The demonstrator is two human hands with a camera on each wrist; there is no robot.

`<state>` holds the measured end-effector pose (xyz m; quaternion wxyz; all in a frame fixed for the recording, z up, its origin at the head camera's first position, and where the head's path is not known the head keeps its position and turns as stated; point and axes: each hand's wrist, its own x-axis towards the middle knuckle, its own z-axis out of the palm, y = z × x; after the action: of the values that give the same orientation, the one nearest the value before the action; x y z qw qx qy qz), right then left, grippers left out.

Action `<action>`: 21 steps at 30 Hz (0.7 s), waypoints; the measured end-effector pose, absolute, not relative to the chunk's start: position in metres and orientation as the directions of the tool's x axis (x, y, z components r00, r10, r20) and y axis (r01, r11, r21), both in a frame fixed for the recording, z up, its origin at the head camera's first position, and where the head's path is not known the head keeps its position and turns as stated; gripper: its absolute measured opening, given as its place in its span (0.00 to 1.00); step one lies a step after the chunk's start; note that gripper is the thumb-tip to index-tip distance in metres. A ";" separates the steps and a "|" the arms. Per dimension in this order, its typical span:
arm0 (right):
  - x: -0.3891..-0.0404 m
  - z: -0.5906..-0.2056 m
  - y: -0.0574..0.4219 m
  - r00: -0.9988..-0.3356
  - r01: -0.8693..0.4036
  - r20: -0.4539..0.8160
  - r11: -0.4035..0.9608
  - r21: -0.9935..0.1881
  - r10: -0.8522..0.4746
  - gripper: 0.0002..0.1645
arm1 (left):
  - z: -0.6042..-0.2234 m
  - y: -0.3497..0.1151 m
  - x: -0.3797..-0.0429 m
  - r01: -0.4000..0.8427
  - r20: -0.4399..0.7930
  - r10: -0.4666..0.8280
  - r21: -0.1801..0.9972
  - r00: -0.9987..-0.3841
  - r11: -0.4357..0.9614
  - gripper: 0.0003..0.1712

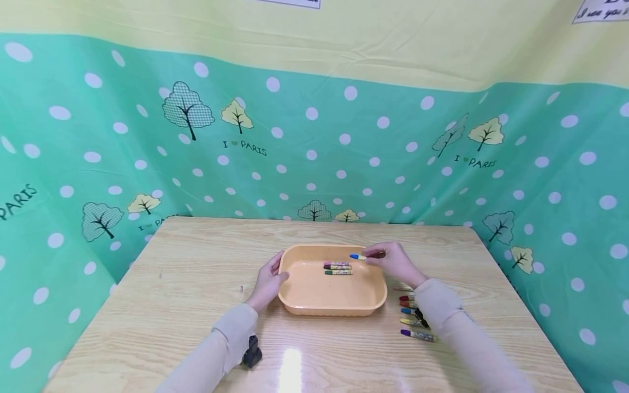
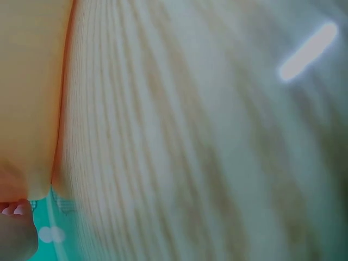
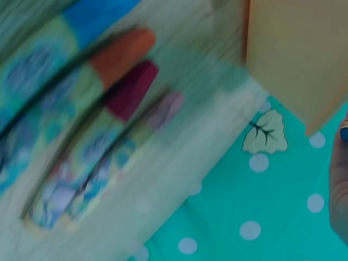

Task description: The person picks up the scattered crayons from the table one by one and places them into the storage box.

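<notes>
My left hand (image 1: 267,281) grips the left rim of a peach plastic tray (image 1: 329,311), with the thumb over the edge and the fingers outside. In the left wrist view, the tray's side (image 2: 27,98) fills the left edge, and part of the hand (image 2: 17,234) shows at the bottom corner. Above the tray's back right part, my right hand (image 1: 393,262) pinches a blue crayon (image 1: 357,257) with a pale wrapper. Inside the tray lie a pink crayon (image 1: 337,263), a dark crayon (image 1: 337,268) and a green crayon (image 1: 338,273), side by side.
Right of the tray, several crayons lie in a column, partly under my right forearm; the purple crayon (image 1: 417,335) is nearest. An orange crayon (image 3: 122,57) and a dark red crayon (image 3: 130,92) show in the right wrist view. A patterned green curtain (image 1: 314,136) surrounds the wooden table (image 1: 196,256).
</notes>
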<state>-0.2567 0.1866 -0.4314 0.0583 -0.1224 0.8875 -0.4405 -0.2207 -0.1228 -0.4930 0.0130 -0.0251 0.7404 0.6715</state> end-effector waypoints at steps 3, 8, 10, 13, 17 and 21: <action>-0.257 -0.435 0.179 -0.961 -0.157 -0.010 0.577 -0.801 -0.276 0.16 | -0.493 -0.123 -0.221 -0.055 -0.053 -0.017 0.993 -0.998 0.100 0.37; -0.258 -0.442 0.168 -0.954 -0.158 -0.021 0.566 -0.809 -0.298 0.16 | -0.491 -0.122 -0.220 -0.058 -0.056 -0.017 0.993 -0.998 0.104 0.37; -0.259 -0.445 0.165 -0.953 -0.164 -0.019 0.566 -0.808 -0.303 0.16 | -0.490 -0.122 -0.220 -0.065 -0.064 -0.016 0.992 -0.998 0.105 0.38; -0.260 -0.448 0.159 -0.952 -0.162 -0.024 0.568 -0.807 -0.306 0.16 | -0.489 -0.121 -0.220 -0.075 -0.074 -0.012 0.992 -0.997 0.105 0.38; -0.263 -0.454 0.150 -0.947 -0.163 -0.035 0.569 -0.806 -0.321 0.16 | -0.490 -0.122 -0.221 -0.077 -0.076 -0.013 0.991 -0.997 0.109 0.38; -0.266 -0.462 0.142 -0.939 -0.190 -0.022 0.570 -0.799 -0.343 0.15 | -0.491 -0.123 -0.220 -0.075 -0.073 -0.018 0.989 -0.997 0.124 0.38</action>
<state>-0.2662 0.1420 -0.4618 0.0874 -0.1509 0.8818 -0.4382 -0.2205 -0.1232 -0.4913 0.0213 -0.0311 0.7493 0.6612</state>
